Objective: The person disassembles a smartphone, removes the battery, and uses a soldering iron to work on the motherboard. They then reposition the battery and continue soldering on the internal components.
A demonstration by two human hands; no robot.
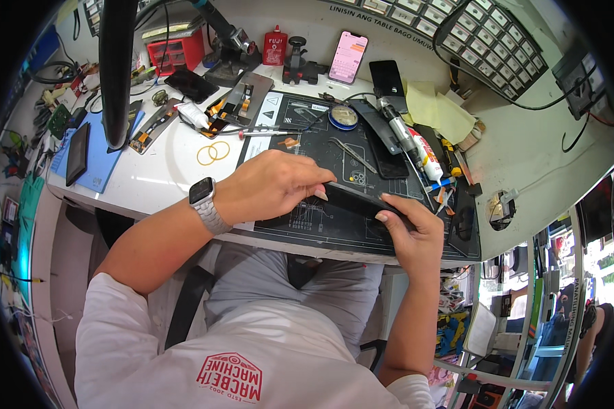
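Note:
A dark smartphone (361, 202) is held tilted on its edge above the black work mat (280, 235). My left hand (280, 184), with a watch on its wrist, pinches the phone's left end between thumb and fingers. Around the right end, my right hand (416, 235) grips with thumb and fingertips. Behind the phone, metal tweezers (353, 155) lie on the mat. A round tin with a blue rim (343, 117) stands farther back. Just beyond my right hand are dark phone panels (387, 153) and a white tube with red print (424, 157).
A lit pink-screened phone (348, 57) leans at the back beside a red bottle (274, 46). Opened phones and parts (242, 102) lie back left, near two rubber bands (213, 153) and a blue mat (102, 153). A microscope arm (118, 68) hangs at upper left.

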